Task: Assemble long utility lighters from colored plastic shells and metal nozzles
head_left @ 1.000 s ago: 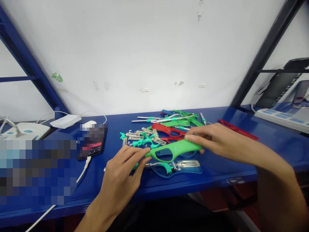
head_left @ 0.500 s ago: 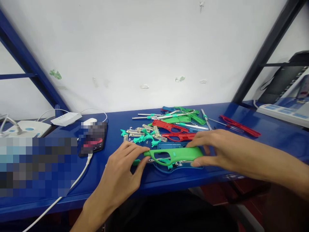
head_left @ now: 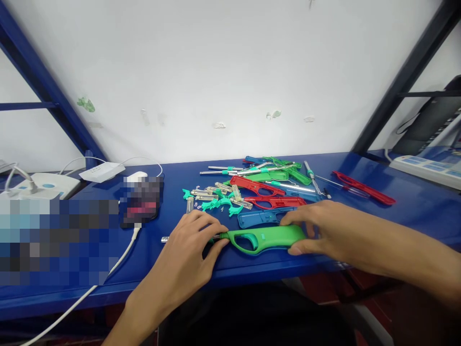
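A green lighter casing half (head_left: 279, 236) lies level over a blue half, of which only a thin edge shows below, near the table's front edge. A teal trigger (head_left: 252, 239) shows inside its finger loop. My left hand (head_left: 190, 247) is closed around the narrow nose end, thumb and fingers pinching there; the tip of a metal tube (head_left: 165, 239) sticks out to its left. My right hand (head_left: 320, 228) grips the wide handle end between thumb and fingers. Just behind the green casing rests a loose blue casing half (head_left: 256, 219).
Red casing halves (head_left: 275, 202), teal triggers (head_left: 222, 203), clear plastic pieces (head_left: 206, 196) and metal lighter tubes (head_left: 219, 172) lie behind my hands. Another red half (head_left: 367, 188) lies right. A phone (head_left: 144, 204) with a white cable (head_left: 118, 259) is left; a power strip (head_left: 428, 170) stands far right.
The green casing half has come down onto the blue half, covering the inner parts that showed beneath it. Both hands stay at its ends. The view has shifted slightly.
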Available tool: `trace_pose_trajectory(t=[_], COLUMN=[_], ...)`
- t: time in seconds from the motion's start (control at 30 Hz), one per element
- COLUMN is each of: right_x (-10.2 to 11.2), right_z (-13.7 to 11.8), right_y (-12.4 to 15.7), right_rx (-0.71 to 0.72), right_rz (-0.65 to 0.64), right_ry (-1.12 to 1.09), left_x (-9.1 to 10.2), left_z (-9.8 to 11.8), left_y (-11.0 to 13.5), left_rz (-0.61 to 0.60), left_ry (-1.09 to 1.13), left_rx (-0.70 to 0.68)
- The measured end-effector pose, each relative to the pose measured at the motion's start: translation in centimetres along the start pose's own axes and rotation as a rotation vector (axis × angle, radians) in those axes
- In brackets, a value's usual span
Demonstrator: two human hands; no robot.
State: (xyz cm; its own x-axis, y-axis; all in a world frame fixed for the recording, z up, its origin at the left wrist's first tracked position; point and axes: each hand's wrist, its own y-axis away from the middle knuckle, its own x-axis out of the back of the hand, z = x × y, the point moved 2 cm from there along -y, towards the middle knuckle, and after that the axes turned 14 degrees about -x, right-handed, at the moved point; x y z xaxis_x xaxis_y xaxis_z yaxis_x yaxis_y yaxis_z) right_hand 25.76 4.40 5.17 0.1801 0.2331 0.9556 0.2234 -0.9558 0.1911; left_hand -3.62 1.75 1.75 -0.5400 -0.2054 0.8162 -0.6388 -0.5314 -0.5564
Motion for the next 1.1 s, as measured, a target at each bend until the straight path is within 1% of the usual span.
trace_pose_trajectory(t=[0.23,0.4,0.53,0.8,0.9,1.03,1.1], right_x=[-0.45,-0.21,-0.02,-0.33,-0.51,-0.62,-0.68], right_z=[-0.12,-0.37,-0.28,0.09,0.06,0.06,0.24], right_y=[0.70,0.99,1.01,0.31,0.42,0.87,0.84], right_rx=[0.083,0.074,0.062,0.066,0.089,0.156,0.164], right_rz=[0.092,0.069,0.052,0.045,0.078,0.166,0.177], right_ry=[-0.014,-0.015,-0.039,-0.006,0.011,-0.001,0.000], left_x=[-0.10,-0.15,-0.19,-0.33,-0.39,-0.34,-0.28], left_z=[-0.09,-0.10,-0.13,-0.20,-0.21,-0.14,-0.06], left_y=[-0.08,0.05,0.13,0.27,0.28,0.35,0.37], left_rz=[-0.037,-0.021,-0.033,-0.048,-0.057,-0.055,-0.054], left_ry=[0.023,0.027,0.038,0.057,0.061,0.050,0.045], left_rx=[0.023,0.012,0.020,0.042,0.048,0.044,0.039])
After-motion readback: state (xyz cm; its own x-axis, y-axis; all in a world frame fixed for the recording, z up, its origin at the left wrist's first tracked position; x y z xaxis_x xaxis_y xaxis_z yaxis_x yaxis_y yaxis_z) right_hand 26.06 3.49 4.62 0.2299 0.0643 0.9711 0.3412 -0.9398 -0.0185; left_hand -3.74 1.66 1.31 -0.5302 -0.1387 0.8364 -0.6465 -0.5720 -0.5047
